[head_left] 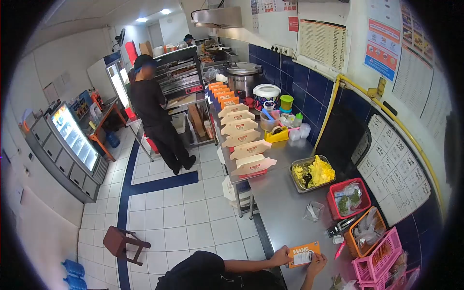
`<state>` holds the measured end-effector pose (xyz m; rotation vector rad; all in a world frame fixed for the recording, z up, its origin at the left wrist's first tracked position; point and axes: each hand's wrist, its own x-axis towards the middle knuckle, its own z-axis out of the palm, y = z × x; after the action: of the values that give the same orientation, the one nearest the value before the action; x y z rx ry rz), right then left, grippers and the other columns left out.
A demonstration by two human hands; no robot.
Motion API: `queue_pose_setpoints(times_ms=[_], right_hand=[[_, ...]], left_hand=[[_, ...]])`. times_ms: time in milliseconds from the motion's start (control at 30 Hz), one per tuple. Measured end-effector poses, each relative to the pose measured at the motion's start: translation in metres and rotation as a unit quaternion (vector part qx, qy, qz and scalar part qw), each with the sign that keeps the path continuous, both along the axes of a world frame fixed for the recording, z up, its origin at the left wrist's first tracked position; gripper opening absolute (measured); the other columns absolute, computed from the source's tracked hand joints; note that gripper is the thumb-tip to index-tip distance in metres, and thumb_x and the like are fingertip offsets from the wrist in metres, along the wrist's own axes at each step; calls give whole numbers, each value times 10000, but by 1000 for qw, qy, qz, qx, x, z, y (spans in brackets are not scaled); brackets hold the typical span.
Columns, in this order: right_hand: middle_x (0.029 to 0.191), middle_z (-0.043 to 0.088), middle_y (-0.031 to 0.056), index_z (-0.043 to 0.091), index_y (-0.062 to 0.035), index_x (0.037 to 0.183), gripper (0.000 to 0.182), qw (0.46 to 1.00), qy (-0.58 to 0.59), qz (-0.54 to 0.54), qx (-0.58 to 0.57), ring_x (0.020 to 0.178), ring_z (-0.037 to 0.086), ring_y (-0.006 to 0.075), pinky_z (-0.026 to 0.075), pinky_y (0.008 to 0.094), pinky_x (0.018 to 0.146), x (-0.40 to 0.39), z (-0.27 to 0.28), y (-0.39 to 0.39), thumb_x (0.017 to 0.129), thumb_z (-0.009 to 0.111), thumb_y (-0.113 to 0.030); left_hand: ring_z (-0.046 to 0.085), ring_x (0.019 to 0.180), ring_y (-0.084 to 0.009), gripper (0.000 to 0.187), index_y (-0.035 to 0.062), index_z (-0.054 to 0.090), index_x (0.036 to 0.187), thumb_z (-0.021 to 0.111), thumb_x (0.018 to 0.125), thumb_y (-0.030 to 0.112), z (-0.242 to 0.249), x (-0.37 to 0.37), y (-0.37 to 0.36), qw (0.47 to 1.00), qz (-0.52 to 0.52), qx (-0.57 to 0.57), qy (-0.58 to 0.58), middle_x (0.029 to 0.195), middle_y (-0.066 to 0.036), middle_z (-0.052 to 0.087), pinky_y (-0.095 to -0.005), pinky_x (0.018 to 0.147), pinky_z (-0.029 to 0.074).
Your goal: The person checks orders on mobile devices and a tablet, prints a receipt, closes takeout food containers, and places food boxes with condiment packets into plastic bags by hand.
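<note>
A left hand (280, 256) and a right hand (317, 263) grip one orange card (303, 254) by its opposite ends, holding it between them over the steel bench (285, 212). Around them: one metal tray (293, 175) of yellow food, one red basket (333, 206), one orange basket (354, 244), six open cartons (250, 149) and, beyond, two people (150, 106).

At the lower right, two hands, the left (316, 262) and the right (280, 256), hold an orange card (303, 254) above the metal counter (285, 217).
</note>
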<state>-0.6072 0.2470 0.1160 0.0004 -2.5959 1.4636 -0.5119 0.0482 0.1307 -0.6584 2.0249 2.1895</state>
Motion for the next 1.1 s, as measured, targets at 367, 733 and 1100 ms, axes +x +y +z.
queue_pose_setpoints(times_ms=[367,733,1100], right_hand=[[1199,529,156,641,11,1152,324,995,18,-15,-101,1098,541,274,462,394,932,9,-2,-9,869,720,-124],[985,607,107,573,39,1087,273,986,-17,59,-155,899,572,190,484,341,843,-24,-29,11,876,708,-67],[1158,671,87,683,3,1092,329,983,-143,115,12,1012,587,197,491,447,789,-21,-76,82,1018,515,-270]], left_hand=[[663,602,-226,474,54,411,985,791,743,198,-10,-5,7,970,22,-241,-1,739,-130,627,-373,568,531],[668,631,-181,768,-6,364,1091,897,678,362,-13,-9,2,993,10,-40,-107,863,-129,620,-309,497,562],[649,552,-164,580,26,401,1039,851,757,259,-35,-14,-20,984,-124,109,-64,727,-88,611,-317,439,551]])
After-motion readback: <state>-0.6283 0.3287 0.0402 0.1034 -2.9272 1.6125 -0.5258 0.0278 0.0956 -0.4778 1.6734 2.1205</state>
